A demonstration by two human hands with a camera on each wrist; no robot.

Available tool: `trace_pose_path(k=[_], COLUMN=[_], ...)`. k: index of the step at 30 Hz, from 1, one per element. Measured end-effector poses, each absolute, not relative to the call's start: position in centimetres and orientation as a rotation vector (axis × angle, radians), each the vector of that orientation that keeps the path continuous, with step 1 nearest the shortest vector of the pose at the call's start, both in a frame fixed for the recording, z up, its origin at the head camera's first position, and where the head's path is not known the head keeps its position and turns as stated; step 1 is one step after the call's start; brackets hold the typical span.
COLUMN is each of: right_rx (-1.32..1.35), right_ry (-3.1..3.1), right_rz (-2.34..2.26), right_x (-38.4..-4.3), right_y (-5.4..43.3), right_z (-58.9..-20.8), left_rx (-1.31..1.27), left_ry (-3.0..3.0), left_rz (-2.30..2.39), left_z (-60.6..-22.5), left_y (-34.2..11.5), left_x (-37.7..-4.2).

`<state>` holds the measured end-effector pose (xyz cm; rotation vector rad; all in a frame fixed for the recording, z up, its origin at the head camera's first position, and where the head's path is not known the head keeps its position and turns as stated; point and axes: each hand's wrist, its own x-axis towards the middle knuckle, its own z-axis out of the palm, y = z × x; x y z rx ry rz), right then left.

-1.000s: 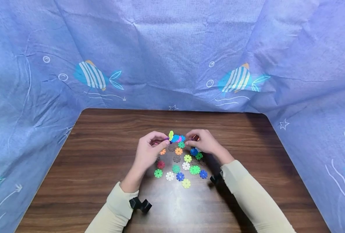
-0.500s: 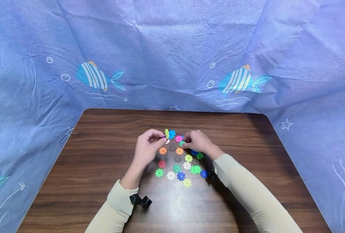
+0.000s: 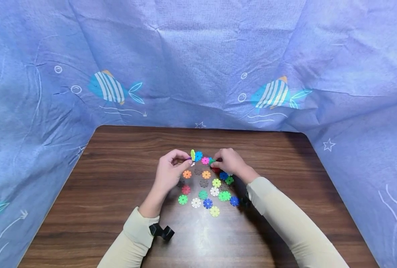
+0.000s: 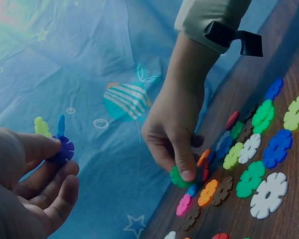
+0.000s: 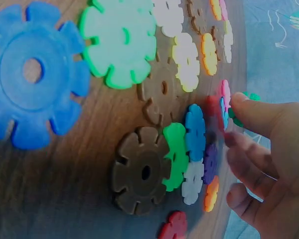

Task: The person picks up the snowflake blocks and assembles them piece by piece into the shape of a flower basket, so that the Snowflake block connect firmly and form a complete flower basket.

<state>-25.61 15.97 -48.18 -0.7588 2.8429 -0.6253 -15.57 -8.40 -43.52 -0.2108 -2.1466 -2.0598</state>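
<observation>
My left hand [image 3: 171,169] pinches a purple snowflake disc [image 4: 65,149] between thumb and fingers. Joined to it, standing on edge, are a yellow-green disc [image 4: 41,126] and a blue disc [image 4: 61,126]. To the right, my right hand [image 3: 231,162] pinches a green disc [image 4: 178,178] by thumb and forefinger, just over the far part of the spread of discs. A pink disc [image 3: 205,160] lies close to those fingertips. In the right wrist view the green disc is mostly hidden behind the thumb.
Many loose flower-shaped discs lie on the wooden table [image 3: 118,223], among them an orange disc [image 3: 206,174], a white disc [image 3: 196,203] and a dark blue disc [image 3: 234,201]. Behind the table's far edge hangs a blue fish-print cloth [image 3: 198,74].
My right hand has come down to the green disc and now pinches it, lifted slightly. The left hand has shifted a little left with its joined discs.
</observation>
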Motion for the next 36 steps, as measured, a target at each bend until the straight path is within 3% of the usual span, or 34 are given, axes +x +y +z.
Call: trace_pose_path(k=[9,17,26,36], right_rx=[-0.699,-0.646,-0.582,-0.602], right_ry=[2.746,2.558,2.445,2.386], right_rz=[-1.126,-1.719,-1.896,-1.94], right_x=[-24.5,-21.1,-18.1,-17.6], right_y=[16.8,17.1,16.0,15.2], right_z=[-46.1,-43.8,-43.5,-43.6], left_rx=[-0.198,-0.196,-0.269,-0.249], left_ry=[-2.164,-2.168,-2.159,-2.085], left_rz=[-2.029,-1.996,-2.013,-2.164], left_z=[-43.9,-44.4,-44.9,-45.1], left_y=[-8.7,-8.3,-7.9,-7.5], left_x=[-15.8,-16.0,-16.1,-16.2])
